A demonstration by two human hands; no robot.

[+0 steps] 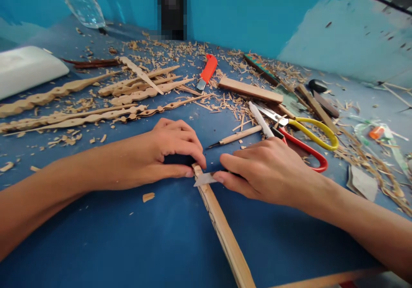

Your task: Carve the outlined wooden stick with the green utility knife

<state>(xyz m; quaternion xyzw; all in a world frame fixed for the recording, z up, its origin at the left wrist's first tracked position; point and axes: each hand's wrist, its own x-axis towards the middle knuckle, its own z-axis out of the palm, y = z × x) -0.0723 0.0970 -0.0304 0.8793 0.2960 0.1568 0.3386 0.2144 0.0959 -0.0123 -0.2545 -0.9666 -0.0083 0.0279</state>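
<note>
My left hand (pixel 175 153) pinches the far end of a wooden strip (pixel 222 228) between thumb and fingers. Dark drawn lines run along the strip, which slants toward me down to the bottom edge. My right hand (pixel 267 172) is closed around a knife, and its pale blade (pixel 204 179) lies across the strip just below my left fingertips. The knife's handle is mostly hidden in my palm. One loose wood chip (pixel 148 197) rests on the blue table left of the strip.
Carved wavy wooden sticks (pixel 141 92) lie at the left among shavings. Beyond my hands are an orange cutter (pixel 207 71), a thin pointed tool (pixel 236 137), a wooden block (pixel 249 90) and scissors (pixel 313 133) with red and yellow handles. A clear bottle (pixel 80 2) stands at the back left.
</note>
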